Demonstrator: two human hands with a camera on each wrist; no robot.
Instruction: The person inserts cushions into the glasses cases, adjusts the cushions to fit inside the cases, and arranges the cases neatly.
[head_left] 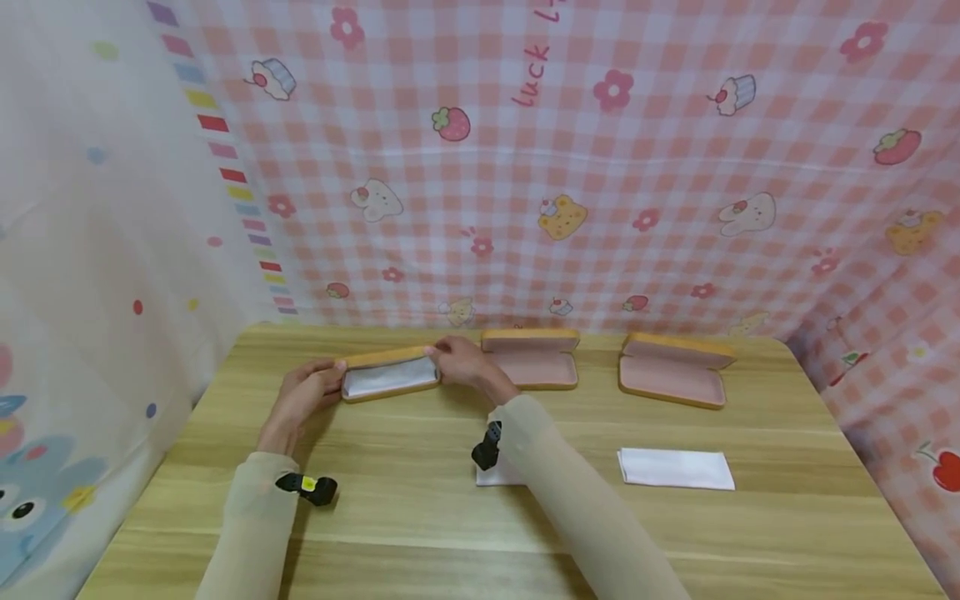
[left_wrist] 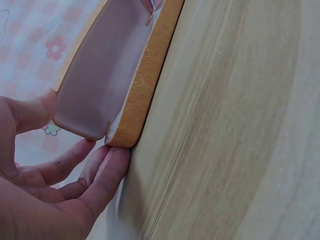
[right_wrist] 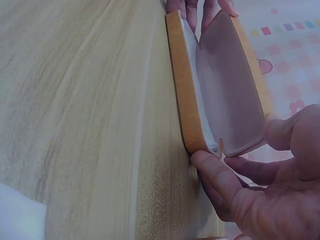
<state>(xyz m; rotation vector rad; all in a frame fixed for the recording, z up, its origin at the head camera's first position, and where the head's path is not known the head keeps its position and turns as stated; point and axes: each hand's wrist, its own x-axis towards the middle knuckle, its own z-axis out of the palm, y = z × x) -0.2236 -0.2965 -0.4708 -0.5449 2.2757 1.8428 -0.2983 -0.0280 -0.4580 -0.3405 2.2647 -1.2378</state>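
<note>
A hinged glasses case [head_left: 386,357] with an orange-tan outside and a pink lining stands open on the table, lid partly raised. A folded white cloth [head_left: 390,378] lies in its base. My left hand [head_left: 303,396] holds the case's left end; in the left wrist view its thumb [left_wrist: 42,107] is on the lid edge, fingers against the base end. At the other end is my right hand [head_left: 467,365]. The right wrist view shows its thumb [right_wrist: 280,132] at the lid edge and its fingertips at the base corner.
Two more open glasses cases, a middle one [head_left: 536,375] and a right one [head_left: 671,382], stand along the table's back. One folded white cloth [head_left: 675,468] lies at front right; another [head_left: 498,475] is partly hidden under my right forearm. A checked curtain [head_left: 525,167] hangs behind.
</note>
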